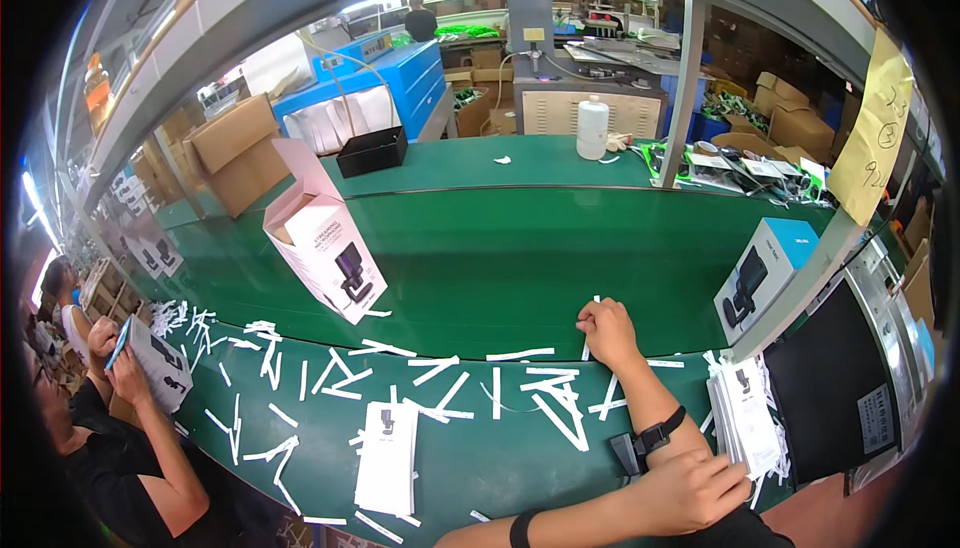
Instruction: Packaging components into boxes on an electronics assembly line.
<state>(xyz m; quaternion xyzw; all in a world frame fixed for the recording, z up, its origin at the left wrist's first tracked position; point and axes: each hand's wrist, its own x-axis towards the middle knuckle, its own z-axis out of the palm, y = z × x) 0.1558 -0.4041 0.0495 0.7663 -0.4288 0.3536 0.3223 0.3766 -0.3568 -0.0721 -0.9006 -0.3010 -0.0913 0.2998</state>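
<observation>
My right hand (606,332) is closed over the green belt's near edge, with a white paper strip (586,352) showing above and below its fingers. Crossing in front of the right arm, my left hand (692,493) reaches to the lower right. Its fingers pinch the near corner of the top leaflet on a stack of white leaflets (742,410), each printed with a dark microphone. Another leaflet stack (387,458) lies to the left on the green table (330,433). Loose white strips (562,418) are scattered between the stacks.
An open-topped microphone box (325,253) stands on the green belt (540,248); a closed blue-topped box (765,273) stands right. A dark grey object (628,456) sits by my right wrist. A co-worker (135,448) handles a box (160,366) at left. A metal post (800,293) rises at right.
</observation>
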